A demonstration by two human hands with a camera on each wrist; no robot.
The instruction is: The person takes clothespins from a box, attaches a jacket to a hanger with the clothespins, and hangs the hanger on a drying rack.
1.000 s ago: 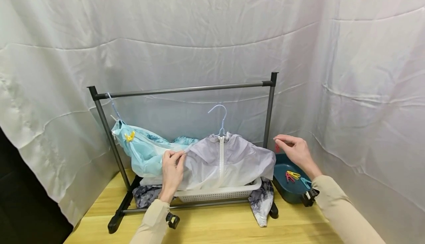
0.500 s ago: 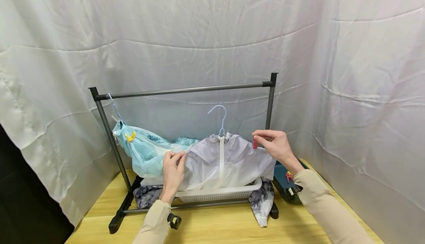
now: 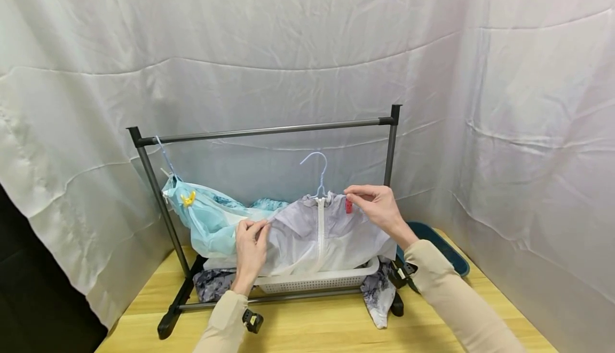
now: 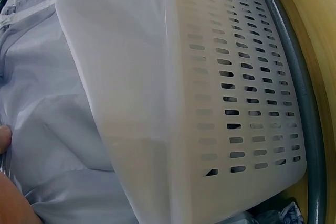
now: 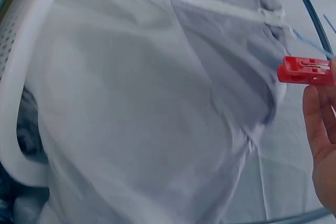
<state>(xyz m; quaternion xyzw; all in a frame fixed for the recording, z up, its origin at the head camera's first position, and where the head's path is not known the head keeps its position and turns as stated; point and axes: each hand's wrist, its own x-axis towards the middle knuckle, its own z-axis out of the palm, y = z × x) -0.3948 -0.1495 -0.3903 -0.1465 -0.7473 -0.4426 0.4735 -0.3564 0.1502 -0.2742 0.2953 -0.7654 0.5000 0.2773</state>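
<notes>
A lavender-and-white zip jacket (image 3: 293,235) is spread on a light blue hanger (image 3: 323,174), draped over a white perforated basket (image 3: 312,283). The hanger's hook stands free below the rack's bar. My left hand (image 3: 251,251) pinches the jacket's shoulder at the left; only part of its fingers (image 4: 13,203) shows in the left wrist view. Between thumb and fingertips, my right hand (image 3: 379,209) pinches a red clothespin (image 5: 304,71). That clothespin is close to the jacket's right shoulder, beside the collar.
A dark metal rack (image 3: 269,129) spans the table. On its left end hangs a light blue garment (image 3: 211,230) with a yellow clothespin (image 3: 188,198). The dark teal bin (image 3: 456,259) at right is partly hidden by my right arm. A grey patterned sleeve (image 3: 377,299) droops over the basket's side.
My right hand has moved left from above the teal bin to the jacket's right shoulder, carrying the red clothespin. My left hand has stayed on the left shoulder.
</notes>
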